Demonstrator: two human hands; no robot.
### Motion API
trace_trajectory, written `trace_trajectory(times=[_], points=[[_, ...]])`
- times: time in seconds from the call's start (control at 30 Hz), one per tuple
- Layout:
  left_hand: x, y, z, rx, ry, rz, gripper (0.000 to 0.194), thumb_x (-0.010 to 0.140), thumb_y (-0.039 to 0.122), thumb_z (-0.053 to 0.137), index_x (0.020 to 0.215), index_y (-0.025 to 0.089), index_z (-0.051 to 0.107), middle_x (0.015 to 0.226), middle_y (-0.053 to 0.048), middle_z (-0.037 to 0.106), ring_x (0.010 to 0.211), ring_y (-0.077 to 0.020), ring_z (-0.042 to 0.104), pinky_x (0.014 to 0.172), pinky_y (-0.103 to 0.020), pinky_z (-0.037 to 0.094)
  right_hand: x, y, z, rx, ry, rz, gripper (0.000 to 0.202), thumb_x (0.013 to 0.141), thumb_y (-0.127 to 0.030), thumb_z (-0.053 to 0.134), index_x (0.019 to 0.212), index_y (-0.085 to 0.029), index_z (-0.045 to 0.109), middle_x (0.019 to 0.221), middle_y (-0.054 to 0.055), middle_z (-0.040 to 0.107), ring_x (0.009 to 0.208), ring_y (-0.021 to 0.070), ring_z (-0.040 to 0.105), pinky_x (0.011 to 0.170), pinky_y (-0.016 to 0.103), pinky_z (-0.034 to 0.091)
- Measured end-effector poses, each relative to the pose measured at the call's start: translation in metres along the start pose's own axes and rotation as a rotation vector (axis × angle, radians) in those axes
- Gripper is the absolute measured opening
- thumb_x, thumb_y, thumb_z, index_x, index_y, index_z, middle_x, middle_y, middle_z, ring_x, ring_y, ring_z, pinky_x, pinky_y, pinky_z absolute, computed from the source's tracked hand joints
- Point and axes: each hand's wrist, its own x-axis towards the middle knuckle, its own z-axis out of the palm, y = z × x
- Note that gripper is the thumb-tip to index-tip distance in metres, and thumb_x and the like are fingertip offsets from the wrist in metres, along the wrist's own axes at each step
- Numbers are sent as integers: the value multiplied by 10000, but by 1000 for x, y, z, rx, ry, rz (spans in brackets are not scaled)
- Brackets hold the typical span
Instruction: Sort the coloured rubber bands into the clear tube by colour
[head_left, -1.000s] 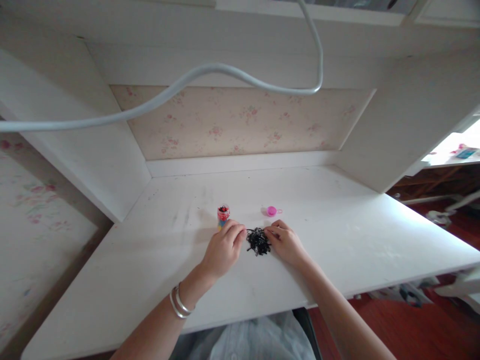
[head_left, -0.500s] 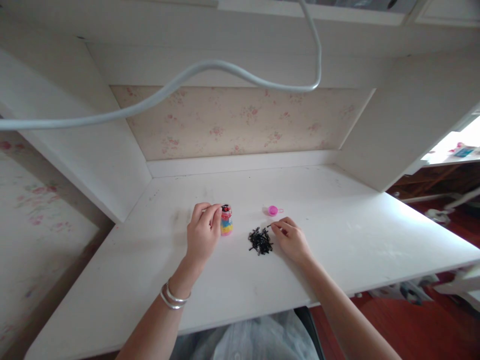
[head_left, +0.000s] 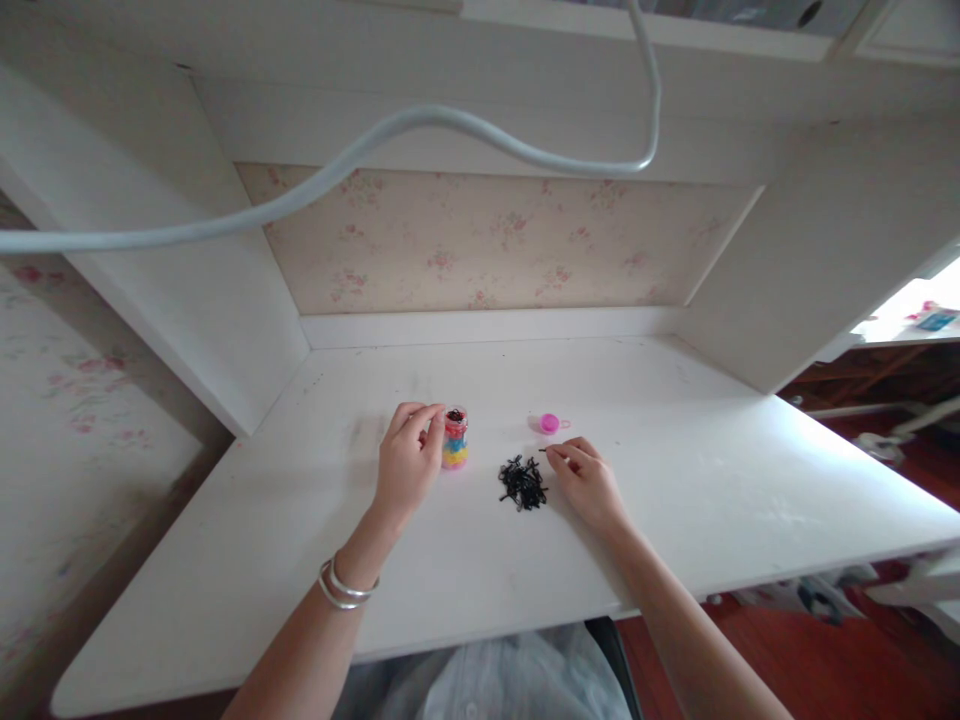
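Cable [head_left: 450, 116] above hands, left [head_left: 407, 455] pinched, load unclear, beside jar [head_left: 454, 446], right [head_left: 589, 482] pinched on black piece [head_left: 542, 449] near pink lid [head_left: 550, 424]

A pale cable [head_left: 442, 117] curves in front of a floral panel [head_left: 480, 240].

backed by pink-flowered wallpaper [head_left: 480, 240] at upper center, walled by white panels [head_left: 825, 230] left and right, furnished with a broad white desk [head_left: 262, 520] below. lit brightly from far right, above red floor [head_left: 832, 660] at lower right.
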Motion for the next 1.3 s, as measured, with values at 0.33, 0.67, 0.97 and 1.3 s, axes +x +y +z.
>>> trace_trajectory(times=[0.33,0.67,0.97,1.3], points=[[-10,4,-2,186,-16,196,228,877,326,543,1052,246,665,1077,-53,547,833,-120,575,689,-226,494,-1,2,0,5,11,-5,343,885,-453,470,882,-208,710,925,58,630,612,141,549,637,285,453],[-8,3,2,189,-62,184,256,866,317,546,1094,233,628,1106,-67,563,1012,-183,561,941,-330,465,-1,3,1,7,-2,-22,337,889,-444,475,895,-203,711,928,54,628,623,138,553,640,278,451],[-9,3,5,219,-72,163,211,872,304,538,1055,236,619,1168,-60,584,1045,-179,572,938,-317,476,-1,1,1,8,-20,-16,360,888,-464,472,894,-198,715,917,59,630,612,138,547,625,278,452],[-8,3,6,113,-112,139,179,877,299,532,1013,226,621,1125,-58,618,1039,-175,592,823,-274,533,0,1,2,89,13,-8,353,876,-484,502,882,-199,709,918,65,624,593,131,522,604,277,448]])
